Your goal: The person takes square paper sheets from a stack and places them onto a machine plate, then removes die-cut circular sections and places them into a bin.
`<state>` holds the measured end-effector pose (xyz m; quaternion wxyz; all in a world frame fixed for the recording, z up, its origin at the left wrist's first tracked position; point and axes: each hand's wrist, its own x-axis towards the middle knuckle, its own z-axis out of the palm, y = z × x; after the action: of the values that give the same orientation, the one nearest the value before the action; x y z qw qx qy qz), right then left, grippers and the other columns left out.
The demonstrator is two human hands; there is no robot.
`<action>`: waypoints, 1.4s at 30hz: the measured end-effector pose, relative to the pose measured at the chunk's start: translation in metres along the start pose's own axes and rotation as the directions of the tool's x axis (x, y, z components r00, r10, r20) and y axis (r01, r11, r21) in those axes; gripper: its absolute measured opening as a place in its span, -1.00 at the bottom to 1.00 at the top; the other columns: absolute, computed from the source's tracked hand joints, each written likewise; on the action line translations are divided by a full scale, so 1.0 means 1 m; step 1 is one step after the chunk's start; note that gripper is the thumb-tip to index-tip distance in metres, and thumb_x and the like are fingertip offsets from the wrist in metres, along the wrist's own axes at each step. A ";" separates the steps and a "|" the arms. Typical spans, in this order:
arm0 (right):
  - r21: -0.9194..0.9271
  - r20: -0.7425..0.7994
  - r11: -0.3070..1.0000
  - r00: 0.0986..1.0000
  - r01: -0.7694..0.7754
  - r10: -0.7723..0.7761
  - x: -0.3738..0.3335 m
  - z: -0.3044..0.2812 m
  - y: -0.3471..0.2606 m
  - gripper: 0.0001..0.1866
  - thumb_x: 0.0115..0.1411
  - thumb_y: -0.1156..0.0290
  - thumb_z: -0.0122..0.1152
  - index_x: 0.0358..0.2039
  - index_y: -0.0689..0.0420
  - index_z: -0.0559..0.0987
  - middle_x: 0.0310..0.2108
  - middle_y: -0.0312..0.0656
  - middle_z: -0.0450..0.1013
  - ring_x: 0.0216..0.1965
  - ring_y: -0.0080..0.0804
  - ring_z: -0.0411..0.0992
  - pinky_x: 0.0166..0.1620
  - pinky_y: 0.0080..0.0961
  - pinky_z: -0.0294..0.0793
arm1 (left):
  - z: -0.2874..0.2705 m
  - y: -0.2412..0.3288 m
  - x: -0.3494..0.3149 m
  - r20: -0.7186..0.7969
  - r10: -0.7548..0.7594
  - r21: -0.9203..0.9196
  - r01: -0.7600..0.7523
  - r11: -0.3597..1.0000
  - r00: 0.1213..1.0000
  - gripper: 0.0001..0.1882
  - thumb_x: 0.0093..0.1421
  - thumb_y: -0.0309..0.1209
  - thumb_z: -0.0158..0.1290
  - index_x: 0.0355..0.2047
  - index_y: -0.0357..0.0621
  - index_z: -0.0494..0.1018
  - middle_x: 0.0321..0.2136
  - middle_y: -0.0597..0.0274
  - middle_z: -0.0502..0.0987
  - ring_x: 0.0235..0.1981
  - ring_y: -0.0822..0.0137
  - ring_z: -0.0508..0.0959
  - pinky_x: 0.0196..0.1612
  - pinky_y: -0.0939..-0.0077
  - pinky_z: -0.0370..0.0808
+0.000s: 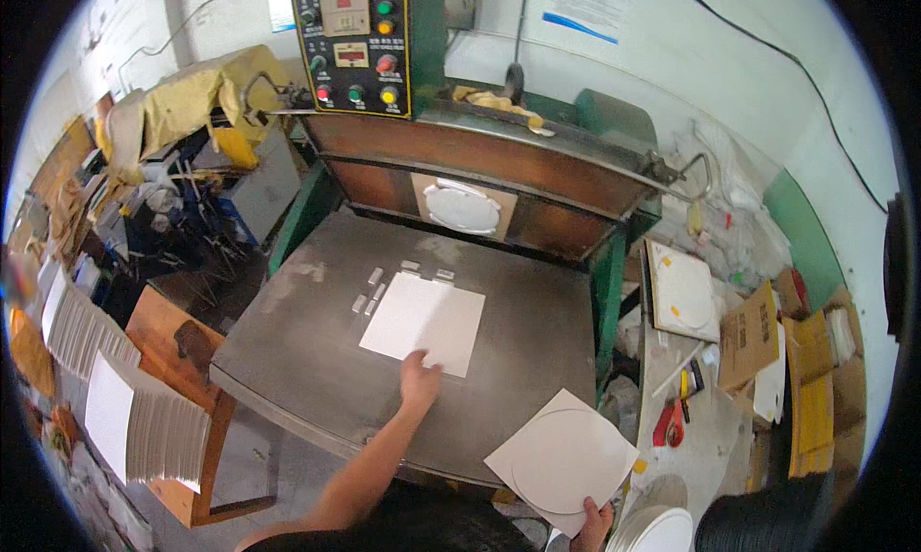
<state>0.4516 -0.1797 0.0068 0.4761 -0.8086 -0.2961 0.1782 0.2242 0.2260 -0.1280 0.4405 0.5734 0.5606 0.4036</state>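
A square white card sheet [427, 312] lies flat on the dark metal bed [317, 312] of a press, up beside several small light blocks [374, 277]. My left hand [420, 379] is at its near edge, with bent fingers over the border; their undersides are hidden. At the lower right, my right hand [593, 525] grips the near corner of a square card [564, 454] marked by a large circular cut. That card is held tilted over the front right corner of the bed.
The press's raised plate [384, 183] carries a round white-edged die [462, 208]. A button panel [353, 46] stands above. Stacked white sheets [144, 422] rest on a wooden stand [173, 346] at left. On the right, a bench holds red-handled scissors [670, 425]; round white discs [652, 531] sit nearby.
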 end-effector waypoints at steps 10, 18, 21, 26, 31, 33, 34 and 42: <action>0.677 -0.189 0.692 0.849 -0.251 0.493 -0.070 0.029 -0.089 -0.50 0.19 0.53 0.12 0.16 0.27 0.35 -0.01 -0.10 0.45 -0.06 -0.33 0.44 0.02 -0.39 0.41 | 0.085 0.033 0.070 0.373 0.174 0.772 -0.408 0.487 0.912 -0.34 0.14 -0.20 0.04 0.23 -0.15 0.22 0.27 0.03 0.21 0.36 0.02 0.05 0.37 -0.05 -0.15; 0.765 -0.178 0.574 0.760 -0.293 0.625 -0.126 0.013 -0.039 -0.61 0.19 0.47 0.17 0.03 0.29 0.44 -0.08 -0.11 0.49 -0.10 -0.34 0.47 -0.02 -0.42 0.44 | 0.044 0.095 -0.033 0.646 0.329 -0.098 -0.352 0.931 0.689 -0.60 0.28 -0.14 -0.03 -0.07 -0.21 0.46 -0.11 0.04 0.53 -0.09 0.09 0.52 -0.02 0.17 0.45; 0.842 -0.147 0.492 0.783 -0.223 0.605 -0.135 0.010 -0.038 -0.63 0.20 0.44 0.20 0.00 0.27 0.47 -0.11 -0.15 0.51 -0.16 -0.38 0.50 -0.07 -0.44 0.47 | 0.021 0.156 -0.103 0.966 -0.005 -0.071 0.287 0.955 0.257 -0.50 0.35 -0.01 -0.13 -0.09 -0.26 0.45 -0.25 0.04 0.55 -0.24 0.20 0.58 -0.19 0.28 0.53; 0.841 -0.110 0.494 0.822 -0.222 0.559 -0.149 -0.008 -0.007 -0.68 0.25 0.35 0.19 -0.04 0.26 0.52 -0.21 -0.22 0.54 -0.26 -0.47 0.50 -0.18 -0.56 0.48 | 0.021 0.171 -0.203 0.997 0.003 -0.021 0.244 0.970 0.073 -0.63 0.33 -0.25 -0.08 0.04 -0.23 0.36 -0.22 0.10 0.53 -0.30 0.32 0.57 -0.26 0.44 0.55; 0.760 -0.124 0.600 0.850 -0.251 0.512 -0.230 -0.108 0.053 -0.72 0.33 0.33 0.05 -0.08 0.24 0.52 -0.41 -0.19 0.55 -0.39 -0.51 0.51 -0.29 -0.58 0.47 | 0.090 0.166 -0.268 0.997 -0.079 0.077 0.360 0.930 -0.007 -0.66 0.30 -0.37 -0.04 0.06 -0.20 0.35 -0.18 0.18 0.54 -0.27 0.37 0.57 -0.26 0.46 0.55; 0.711 -0.204 0.621 0.748 -0.331 0.632 -0.293 -0.173 0.056 -0.73 0.31 0.37 0.05 -0.06 0.25 0.50 -0.44 -0.19 0.54 -0.41 -0.50 0.50 -0.30 -0.57 0.47 | 0.131 0.162 -0.294 0.991 -0.118 0.136 0.425 0.895 -0.068 -0.63 0.31 -0.39 -0.04 0.11 -0.17 0.31 -0.13 0.21 0.53 -0.20 0.36 0.56 -0.18 0.41 0.55; 0.693 -0.254 0.614 0.669 -0.378 0.698 -0.325 -0.201 0.059 -0.73 0.30 0.39 0.06 -0.05 0.25 0.49 -0.46 -0.21 0.53 -0.43 -0.49 0.50 -0.30 -0.57 0.46 | 0.152 0.164 -0.312 0.991 -0.097 0.127 0.458 0.880 -0.089 -0.62 0.32 -0.39 -0.05 0.12 -0.16 0.29 -0.09 0.19 0.51 -0.15 0.33 0.55 -0.14 0.38 0.53; 0.171 -0.860 0.530 0.136 -0.830 0.491 -0.473 -0.275 0.060 -0.74 0.25 0.36 0.07 -0.11 0.22 0.51 -0.52 -0.05 0.50 -0.50 -0.20 0.51 -0.40 -0.30 0.49 | 0.314 0.136 -0.465 0.947 -0.093 0.257 0.551 0.794 -0.307 -0.56 0.34 -0.30 -0.03 0.17 -0.12 0.19 0.10 0.10 0.38 0.12 0.13 0.42 0.16 0.08 0.36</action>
<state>0.2670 -0.6920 0.0900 0.2666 -0.8956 0.3437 -0.0937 0.5430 -0.2524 -0.0728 0.8760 0.4066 0.0864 -0.2447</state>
